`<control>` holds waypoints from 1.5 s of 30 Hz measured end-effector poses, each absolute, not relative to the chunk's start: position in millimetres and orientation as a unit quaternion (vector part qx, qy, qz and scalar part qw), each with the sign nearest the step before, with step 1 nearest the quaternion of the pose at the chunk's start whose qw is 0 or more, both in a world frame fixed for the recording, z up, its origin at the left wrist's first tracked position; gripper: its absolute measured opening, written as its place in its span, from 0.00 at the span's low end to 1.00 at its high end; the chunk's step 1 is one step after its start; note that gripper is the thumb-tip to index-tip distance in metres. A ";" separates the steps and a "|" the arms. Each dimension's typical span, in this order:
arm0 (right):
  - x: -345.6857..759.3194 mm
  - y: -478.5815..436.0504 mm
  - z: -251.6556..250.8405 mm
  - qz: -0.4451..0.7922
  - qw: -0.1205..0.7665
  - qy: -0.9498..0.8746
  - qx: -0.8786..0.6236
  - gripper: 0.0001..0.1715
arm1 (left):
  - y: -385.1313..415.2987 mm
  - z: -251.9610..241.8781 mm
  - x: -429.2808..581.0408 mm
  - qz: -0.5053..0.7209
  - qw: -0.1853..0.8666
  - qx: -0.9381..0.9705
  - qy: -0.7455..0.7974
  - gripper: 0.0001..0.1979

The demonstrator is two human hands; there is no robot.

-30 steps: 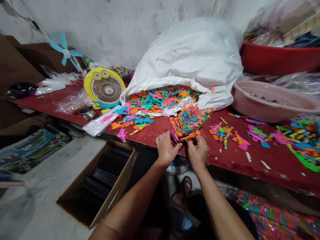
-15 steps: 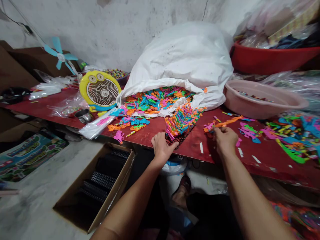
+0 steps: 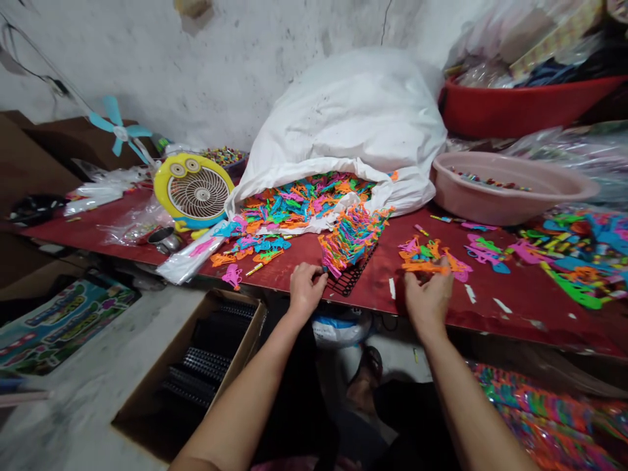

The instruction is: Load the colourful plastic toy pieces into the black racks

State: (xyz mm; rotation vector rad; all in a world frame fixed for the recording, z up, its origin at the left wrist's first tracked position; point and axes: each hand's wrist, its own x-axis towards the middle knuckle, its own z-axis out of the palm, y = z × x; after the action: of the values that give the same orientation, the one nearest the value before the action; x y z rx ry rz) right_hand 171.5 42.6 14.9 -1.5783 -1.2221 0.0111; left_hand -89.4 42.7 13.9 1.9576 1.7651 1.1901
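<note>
A white sack (image 3: 338,118) spills bright plastic pieces (image 3: 304,203) across the red surface (image 3: 373,307). The curled left hand (image 3: 307,291) sits at a black wire rack (image 3: 349,281) under a heap (image 3: 350,239), any grip hidden; the open right hand (image 3: 428,304) holds nothing, fingertips near an orange piece (image 3: 426,267)

Soft, even light fills your view, and your right hand (image 3: 429,304) casts only a faint shadow on the bench (image 3: 490,320). The wide lens bends the wall (image 3: 147,65) and smears the floor (image 3: 63,418) at the lower left.

Workshop: heaped plastic toy parts (image 3: 299,206)
</note>
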 end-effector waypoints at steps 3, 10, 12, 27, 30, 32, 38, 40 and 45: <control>143.2 30.6 12.7 0.037 0.566 -0.523 -0.636 0.36 | 37.6 15.4 -83.5 0.399 0.106 0.662 0.625 0.01; 145.4 80.3 24.0 0.143 0.588 -0.473 -0.640 0.33 | 8.8 13.1 -75.1 0.390 0.057 0.647 0.653 0.01; 160.4 108.0 32.0 0.170 0.608 -0.472 -0.616 0.38 | -1.4 11.1 -70.7 0.394 0.046 0.641 0.657 0.01; 152.0 40.9 12.4 0.198 0.542 -0.613 -0.540 0.24 | -8.9 9.3 -42.5 0.505 0.096 0.613 0.600 0.37; 136.4 39.3 15.8 0.275 0.537 -0.631 -0.489 0.23 | 3.5 11.1 -44.5 0.501 0.183 0.645 0.547 0.35; 128.5 42.9 16.2 0.276 0.540 -0.636 -0.478 0.21 | 9.4 12.6 -47.8 0.497 0.239 0.653 0.520 0.24; 108.1 42.0 13.5 0.263 0.557 -0.624 -0.482 0.15 | 23.1 19.7 -75.8 0.500 0.288 0.639 0.508 0.14; 101.5 37.3 14.5 0.239 0.563 -0.625 -0.486 0.17 | 28.7 22.4 -85.8 0.484 0.301 0.652 0.499 0.16; 86.8 30.2 20.5 0.169 0.578 -0.635 -0.485 0.21 | 37.2 21.5 -94.5 0.461 0.321 0.658 0.501 0.16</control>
State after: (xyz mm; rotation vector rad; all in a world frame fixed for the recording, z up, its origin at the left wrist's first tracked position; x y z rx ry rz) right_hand 86.8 30.2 20.5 -1.1347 -1.4847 0.3956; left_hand -94.5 37.2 21.5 1.7285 1.3160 1.2108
